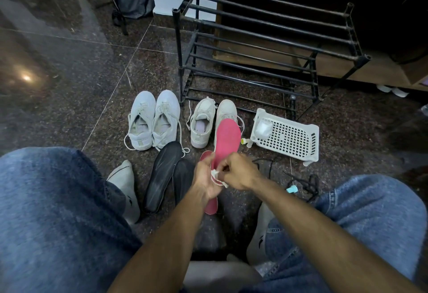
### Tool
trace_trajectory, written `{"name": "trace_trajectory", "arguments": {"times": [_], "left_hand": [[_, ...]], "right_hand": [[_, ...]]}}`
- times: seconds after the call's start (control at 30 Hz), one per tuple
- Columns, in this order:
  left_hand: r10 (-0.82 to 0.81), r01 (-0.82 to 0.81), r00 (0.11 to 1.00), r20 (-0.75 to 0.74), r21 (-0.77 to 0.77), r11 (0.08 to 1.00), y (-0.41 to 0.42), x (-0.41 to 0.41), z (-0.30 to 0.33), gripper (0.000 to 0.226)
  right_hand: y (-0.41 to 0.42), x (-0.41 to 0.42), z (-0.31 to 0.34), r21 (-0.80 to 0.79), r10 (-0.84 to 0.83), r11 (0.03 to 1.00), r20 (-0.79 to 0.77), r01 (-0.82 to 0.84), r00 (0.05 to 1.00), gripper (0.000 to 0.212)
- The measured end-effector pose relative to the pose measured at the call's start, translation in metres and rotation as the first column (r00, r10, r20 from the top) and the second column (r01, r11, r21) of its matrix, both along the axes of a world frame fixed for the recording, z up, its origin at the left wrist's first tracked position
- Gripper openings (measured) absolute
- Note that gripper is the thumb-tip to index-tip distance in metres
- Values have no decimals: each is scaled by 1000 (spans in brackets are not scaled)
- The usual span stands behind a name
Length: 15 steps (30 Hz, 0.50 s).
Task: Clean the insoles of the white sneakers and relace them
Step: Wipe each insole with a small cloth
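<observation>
Pink insole (228,137) stands upright before the white sneakers (214,122); left hand (205,177) grips its middle, right hand (238,172) pinches a white wipe (216,178). Brace firmly and wipe along its length.

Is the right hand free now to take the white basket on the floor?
Probably not yet: the right hand pinches a white cloth against the pink insole. The basket lies unobstructed ahead.

Both arms reach forward between the knees. The left hand (205,177) is curled, holding something from below. The right hand (238,172) pinches something, knuckles up, touching the left hand.
</observation>
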<state>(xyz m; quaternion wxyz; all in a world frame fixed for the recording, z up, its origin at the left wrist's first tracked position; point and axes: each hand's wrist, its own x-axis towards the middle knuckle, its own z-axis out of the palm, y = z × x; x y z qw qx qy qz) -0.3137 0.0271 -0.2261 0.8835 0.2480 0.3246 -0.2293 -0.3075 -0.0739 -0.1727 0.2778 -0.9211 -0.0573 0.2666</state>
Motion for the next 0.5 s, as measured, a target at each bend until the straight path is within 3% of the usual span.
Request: {"name": "trace_trajectory", "arguments": {"times": [0.1, 0.17, 0.27, 0.4, 0.5], "left_hand": [[-93, 102, 992, -82, 123, 987, -2, -6, -14, 37], [-85, 109, 991, -105, 254, 961, -2, -6, -26, 29], [-107, 151, 985, -136, 379, 913, 0, -9, -44, 27], [-221, 271, 961, -166, 405, 873, 7, -22, -62, 28], [-301, 370, 928, -218, 466, 804, 9, -32, -75, 30]], "right_hand": [[-20, 4, -4, 92, -46, 993, -324, 80, 945, 12], [-32, 8, -12, 136, -223, 946, -378, 292, 899, 6], [-41, 14, -31, 220, -539, 723, -413, 655, 734, 3], [-33, 10, -60, 176, -563, 669, -514, 722, 647, 4], [-21, 2, -92, 102, -617, 669, -477, 736, 627, 9]]}}
